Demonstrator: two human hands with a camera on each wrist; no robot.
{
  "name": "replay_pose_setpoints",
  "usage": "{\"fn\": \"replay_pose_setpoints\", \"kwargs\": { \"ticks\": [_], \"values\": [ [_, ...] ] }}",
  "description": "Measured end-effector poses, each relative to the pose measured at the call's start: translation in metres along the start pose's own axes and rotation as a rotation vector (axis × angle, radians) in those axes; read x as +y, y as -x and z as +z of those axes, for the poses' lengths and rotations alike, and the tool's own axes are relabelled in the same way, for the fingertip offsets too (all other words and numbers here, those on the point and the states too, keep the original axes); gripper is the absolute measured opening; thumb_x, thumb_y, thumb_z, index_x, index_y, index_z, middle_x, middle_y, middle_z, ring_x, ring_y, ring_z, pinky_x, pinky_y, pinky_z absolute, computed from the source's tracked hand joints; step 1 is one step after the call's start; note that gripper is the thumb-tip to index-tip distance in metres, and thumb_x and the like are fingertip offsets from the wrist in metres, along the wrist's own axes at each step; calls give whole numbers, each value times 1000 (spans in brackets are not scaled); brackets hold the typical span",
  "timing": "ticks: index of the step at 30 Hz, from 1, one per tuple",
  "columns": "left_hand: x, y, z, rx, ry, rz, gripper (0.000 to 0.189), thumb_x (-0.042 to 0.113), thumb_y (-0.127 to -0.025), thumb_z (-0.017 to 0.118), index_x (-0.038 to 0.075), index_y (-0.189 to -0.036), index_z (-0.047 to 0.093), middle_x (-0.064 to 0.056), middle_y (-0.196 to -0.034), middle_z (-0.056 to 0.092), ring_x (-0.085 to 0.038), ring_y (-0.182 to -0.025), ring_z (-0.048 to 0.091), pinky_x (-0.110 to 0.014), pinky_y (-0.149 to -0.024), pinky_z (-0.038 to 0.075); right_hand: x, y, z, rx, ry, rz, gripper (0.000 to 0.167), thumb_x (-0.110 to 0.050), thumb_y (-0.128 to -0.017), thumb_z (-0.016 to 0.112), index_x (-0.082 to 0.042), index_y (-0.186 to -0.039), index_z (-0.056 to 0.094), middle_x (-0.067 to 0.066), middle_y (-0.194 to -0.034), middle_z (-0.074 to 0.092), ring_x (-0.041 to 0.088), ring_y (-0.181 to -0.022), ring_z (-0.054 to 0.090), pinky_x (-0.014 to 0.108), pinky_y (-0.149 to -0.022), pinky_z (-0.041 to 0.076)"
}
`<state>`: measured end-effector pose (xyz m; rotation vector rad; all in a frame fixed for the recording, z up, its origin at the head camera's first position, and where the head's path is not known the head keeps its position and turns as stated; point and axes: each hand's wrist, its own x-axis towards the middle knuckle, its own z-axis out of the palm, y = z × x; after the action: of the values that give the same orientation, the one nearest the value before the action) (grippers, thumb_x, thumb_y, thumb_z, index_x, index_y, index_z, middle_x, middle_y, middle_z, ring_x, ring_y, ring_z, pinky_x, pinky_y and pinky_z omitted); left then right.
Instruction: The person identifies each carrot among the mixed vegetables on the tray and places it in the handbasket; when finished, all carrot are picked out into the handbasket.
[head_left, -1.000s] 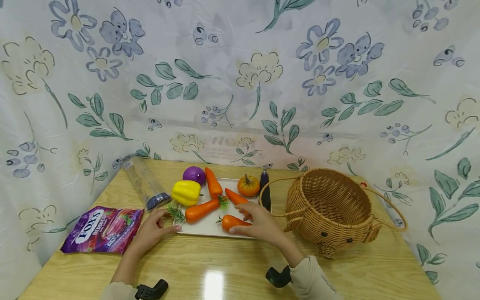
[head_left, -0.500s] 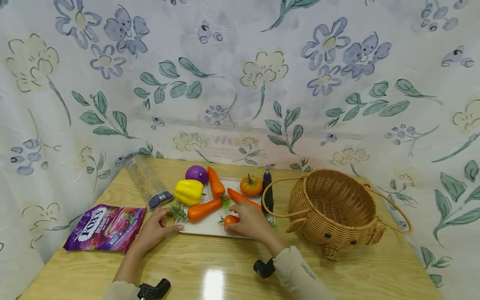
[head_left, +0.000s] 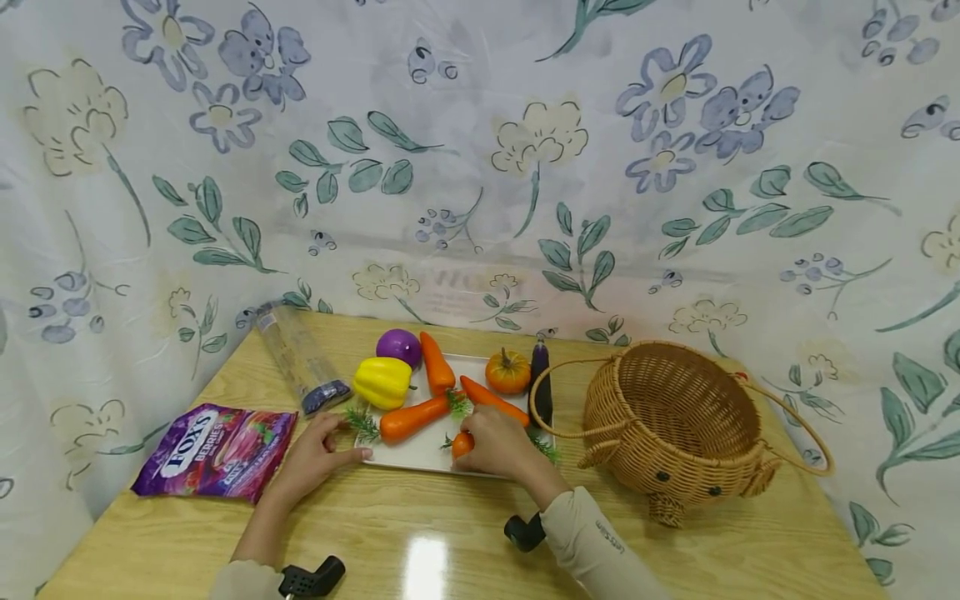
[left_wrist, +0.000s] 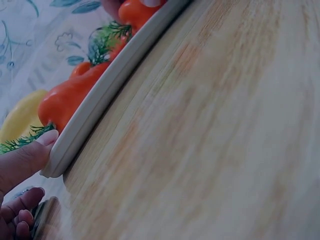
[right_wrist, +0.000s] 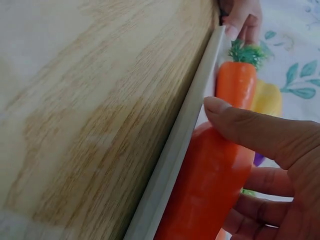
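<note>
Pinched the nearest carrot in the right grip along the front of the tray, likely for security. Rested the left grip, relaxed, thumb against its corner, probably for steadiness.

The carrots were orange with green tops, the tray white, the pepper at its ten o'clock yellow, the basket at three tan, the curtain blue-flowered.

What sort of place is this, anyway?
Probably a staged tabletop set-up, not a working kitchen: a flower-patterned backdrop hangs behind the wood-grained table, and glossy, toy-like vegetables lie on a white tray.
</note>
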<state>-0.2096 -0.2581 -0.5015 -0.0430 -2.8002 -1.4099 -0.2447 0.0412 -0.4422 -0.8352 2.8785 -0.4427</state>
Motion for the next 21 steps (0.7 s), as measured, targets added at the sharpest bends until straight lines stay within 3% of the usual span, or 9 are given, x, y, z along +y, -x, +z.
{"fn": "replay_pose_setpoints", "kwargs": {
  "ticks": [6,11,16,21],
  "values": [
    [0,-1,1,0,0,-8,54,31,-81,82,2,-122,61,-10,-96,41,-19,-81,39,-27,-66,32,-1,-2,-1,-30,29,-2,43,-44,-70,89,-12,-93,72,-3,-85,55,11,-75,46,25,-61,38],
    [-2,-2,2,1,-5,-13,56,33,-81,82,3,-123,61,-9,-96,41,-19,-80,39,-27,-66,32,-4,0,-9,-28,3,18,47,-41,-74,86,-10,-106,71,2,-103,63,15,-88,53,28,-71,45],
    [-3,-2,3,9,-16,-6,55,34,-81,82,2,-121,62,-8,-95,41,-19,-80,39,-27,-66,32,-9,6,-26,36,14,4,48,-42,-76,85,-11,-109,69,3,-112,66,19,-99,59,33,-80,49],
    [-5,-3,3,17,-29,-13,54,35,-81,82,4,-120,62,-8,-94,41,-18,-80,39,-27,-66,32,-14,16,-45,121,-39,-23,51,-40,-77,85,-9,-113,66,2,-104,66,16,-87,60,31,-75,50]
  ]
}}
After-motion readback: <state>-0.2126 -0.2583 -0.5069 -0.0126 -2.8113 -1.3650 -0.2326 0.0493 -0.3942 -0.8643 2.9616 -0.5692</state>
